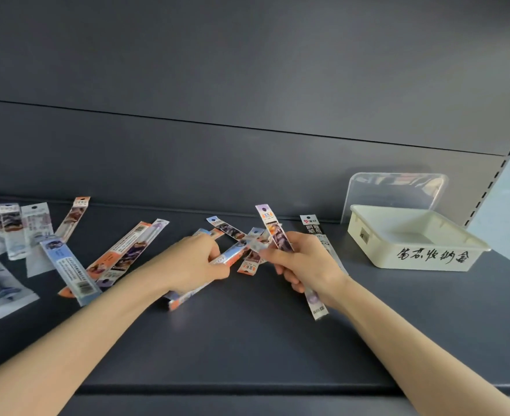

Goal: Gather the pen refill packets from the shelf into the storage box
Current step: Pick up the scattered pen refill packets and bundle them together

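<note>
— What have the hands got hold of?
— The left hand (198,262) curls round a long silver-and-orange refill packet (184,295), low over the dark grey shelf (247,340). The right hand (305,265) grips a slim purple-topped packet (270,223), tilted nearly upright (there may be more behind it; I can't tell).
— And the box?
— The cream plastic storage box (428,264) with black handwriting stands on the shelf to the right, apart from both hands. Other loose packets (67,262) lie scattered on the left.

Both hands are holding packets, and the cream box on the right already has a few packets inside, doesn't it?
No. In the head view the cream box is empty. The left hand and right hand do each hold packets.
</note>
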Tool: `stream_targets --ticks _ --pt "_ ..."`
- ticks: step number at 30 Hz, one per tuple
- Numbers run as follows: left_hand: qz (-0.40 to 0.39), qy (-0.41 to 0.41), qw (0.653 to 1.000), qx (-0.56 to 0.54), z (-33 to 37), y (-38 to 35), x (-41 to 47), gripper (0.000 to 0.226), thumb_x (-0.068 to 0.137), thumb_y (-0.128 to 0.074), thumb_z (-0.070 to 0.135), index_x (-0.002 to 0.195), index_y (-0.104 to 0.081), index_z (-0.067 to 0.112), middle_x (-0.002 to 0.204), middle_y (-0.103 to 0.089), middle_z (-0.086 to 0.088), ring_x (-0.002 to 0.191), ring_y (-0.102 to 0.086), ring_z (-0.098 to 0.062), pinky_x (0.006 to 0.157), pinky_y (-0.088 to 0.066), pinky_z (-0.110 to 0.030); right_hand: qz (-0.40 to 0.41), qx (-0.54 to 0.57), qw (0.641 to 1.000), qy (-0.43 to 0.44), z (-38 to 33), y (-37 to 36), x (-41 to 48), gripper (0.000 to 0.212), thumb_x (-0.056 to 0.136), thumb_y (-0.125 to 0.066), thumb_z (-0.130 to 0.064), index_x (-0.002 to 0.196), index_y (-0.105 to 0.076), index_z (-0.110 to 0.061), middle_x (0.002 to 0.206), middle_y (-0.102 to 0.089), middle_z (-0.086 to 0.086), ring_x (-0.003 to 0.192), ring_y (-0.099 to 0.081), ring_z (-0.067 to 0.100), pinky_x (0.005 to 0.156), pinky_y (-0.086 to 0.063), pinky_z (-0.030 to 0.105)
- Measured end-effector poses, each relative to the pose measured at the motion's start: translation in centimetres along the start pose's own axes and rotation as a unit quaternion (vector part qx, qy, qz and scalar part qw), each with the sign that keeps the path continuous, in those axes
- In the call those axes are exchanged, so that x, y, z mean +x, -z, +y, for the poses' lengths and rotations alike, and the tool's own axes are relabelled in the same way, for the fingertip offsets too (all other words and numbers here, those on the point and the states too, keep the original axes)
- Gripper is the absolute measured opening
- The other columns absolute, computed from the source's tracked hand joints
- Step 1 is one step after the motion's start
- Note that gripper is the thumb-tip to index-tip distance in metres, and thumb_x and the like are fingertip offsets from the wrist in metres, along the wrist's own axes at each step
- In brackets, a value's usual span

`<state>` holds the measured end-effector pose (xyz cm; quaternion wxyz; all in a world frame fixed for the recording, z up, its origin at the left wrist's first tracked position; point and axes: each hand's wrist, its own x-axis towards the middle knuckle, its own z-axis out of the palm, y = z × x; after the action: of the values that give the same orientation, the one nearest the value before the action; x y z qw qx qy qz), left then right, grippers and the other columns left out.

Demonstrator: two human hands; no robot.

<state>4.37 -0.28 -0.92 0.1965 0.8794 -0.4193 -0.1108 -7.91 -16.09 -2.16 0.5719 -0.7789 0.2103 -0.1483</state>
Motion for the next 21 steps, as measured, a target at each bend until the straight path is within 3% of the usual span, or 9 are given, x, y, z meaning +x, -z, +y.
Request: stream_targets --ticks 4,7,10,11,13,15,17,19,21 --pt "-0.006 -0.009 0.981 -0.192 0.5 1.1 -1.5 0.017 0.096 -0.043 0.018 0.082 -0.049 0.011 0.077 -0.069 -0.006 0.062 -0.069 -0.019 0.061 -0.053 -0.029 0.017 0.036 0.999 0.034 0.0 0.0 0.0 0.028 0.091 -0.061 -0.027 0.083 -0.061 0.000 0.059 -0.066 0.004 0.030 -0.032 0.012 0.032 -0.026 0.020" --pt "0.015 -0.031 0.920 -0.390 1.7 0.9 -2.1 0.018 0.099 -0.044 0.023 0.090 -0.051 0.008 0.068 -0.061 -0.004 0.050 -0.054 -0.020 0.050 -0.047 -0.032 0.019 0.129 0.990 0.059 0.0 -0.6 0.2 0.030 0.094 -0.053 -0.030 0.095 -0.066 -0.003 0.078 -0.070 0.006 0.047 -0.052 0.015 0.041 -0.041 0.025" --pt "-0.002 -0.041 0.847 -0.530 3.0 -0.2 -1.3 0.018 0.099 -0.046 0.023 0.098 -0.056 0.008 0.067 -0.054 -0.003 0.048 -0.041 -0.015 0.046 -0.033 -0.028 -0.011 0.197 0.974 0.107 -0.6 -1.0 0.7 0.032 0.097 -0.046 -0.030 0.107 -0.067 -0.007 0.095 -0.072 0.005 0.085 -0.067 0.020 0.074 -0.055 0.030" --pt "-0.005 -0.041 0.830 -0.556 3.6 -0.5 -1.0 0.020 0.099 -0.046 0.022 0.102 -0.057 0.007 0.067 -0.054 -0.003 0.048 -0.041 -0.014 0.045 -0.033 -0.028 -0.031 0.212 0.969 0.120 -1.0 -0.9 0.8 0.036 0.098 -0.045 -0.032 0.110 -0.065 -0.003 0.092 -0.071 0.009 0.088 -0.066 0.025 0.080 -0.054 0.035" --pt "-0.004 -0.045 0.814 -0.579 4.8 -1.2 -0.5 0.022 0.099 -0.045 0.021 0.103 -0.059 0.004 0.068 -0.055 -0.004 0.048 -0.042 -0.012 0.043 -0.037 -0.025 -0.074 0.246 0.959 0.117 -1.7 -0.7 0.9 0.044 0.098 -0.044 -0.034 0.114 -0.059 0.005 0.073 -0.059 0.017 0.069 -0.060 0.032 0.070 -0.053 0.039" --pt "-0.005 -0.052 0.823 -0.566 5.8 -1.6 0.0 0.027 0.098 -0.045 0.025 0.097 -0.062 0.004 0.070 -0.058 -0.005 0.049 -0.049 -0.011 0.046 -0.042 -0.024 -0.079 0.252 0.959 0.107 -2.2 -0.1 1.2 0.043 0.099 -0.041 -0.031 0.115 -0.059 0.005 0.063 -0.052 0.016 0.049 -0.051 0.027 0.051 -0.049 0.033" --pt "-0.027 -0.053 0.842 -0.536 6.0 -1.7 0.5 0.032 0.097 -0.046 0.032 0.097 -0.066 0.008 0.075 -0.067 -0.002 0.059 -0.062 -0.012 0.055 -0.052 -0.026 -0.064 0.251 0.960 0.111 -2.5 0.5 1.5 0.038 0.100 -0.041 -0.028 0.108 -0.061 0.004 0.070 -0.065 0.016 0.046 -0.052 0.028 0.046 -0.045 0.031" --pt "-0.045 -0.068 0.880 -0.467 5.4 -1.5 1.0 0.034 0.095 -0.046 0.039 0.100 -0.070 0.015 0.089 -0.075 0.000 0.081 -0.071 -0.014 0.076 -0.056 -0.032 -0.026 0.265 0.956 0.122 -2.7 1.6 2.1 0.028 0.101 -0.039 -0.023 0.098 -0.059 -0.003 0.088 -0.073 0.014 0.069 -0.068 0.031 0.060 -0.055 0.034" --pt "-0.019 -0.071 0.925 -0.373 4.4 -1.1 2.0 0.033 0.095 -0.048 0.039 0.097 -0.072 0.017 0.093 -0.076 0.002 0.090 -0.070 -0.008 0.088 -0.053 -0.033 0.013 0.281 0.951 0.129 -2.7 2.8 2.7 0.021 0.102 -0.038 -0.021 0.094 -0.053 -0.010 0.079 -0.072 0.010 0.079 -0.071 0.028 0.073 -0.059 0.039"
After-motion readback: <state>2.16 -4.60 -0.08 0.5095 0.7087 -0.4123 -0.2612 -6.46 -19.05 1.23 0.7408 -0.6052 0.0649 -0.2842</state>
